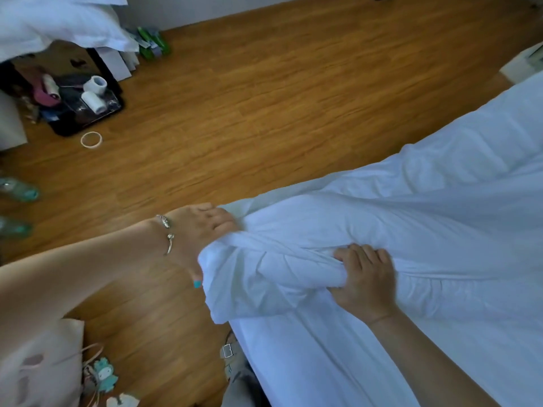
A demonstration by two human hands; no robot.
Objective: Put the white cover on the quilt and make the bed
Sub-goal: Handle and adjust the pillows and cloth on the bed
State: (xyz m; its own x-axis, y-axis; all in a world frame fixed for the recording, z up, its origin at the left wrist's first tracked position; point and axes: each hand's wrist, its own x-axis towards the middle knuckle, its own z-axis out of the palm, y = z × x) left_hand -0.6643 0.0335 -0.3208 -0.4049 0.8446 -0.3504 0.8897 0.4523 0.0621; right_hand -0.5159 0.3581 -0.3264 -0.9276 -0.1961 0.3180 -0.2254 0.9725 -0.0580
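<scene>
From the head view, a wooden floor [264, 92] runs beside the bed [338, 362], where the white cover [411, 230] lies rumpled, the quilt apparently stuffed inside at the near corner. Your left hand [202, 230] grips that corner bunch; your right hand [364, 277] clenches a fold beside it, fingers curled tight. If either grip slackens, the quilt corner may slide back inside, or the bundle may drop onto the floor.
</scene>
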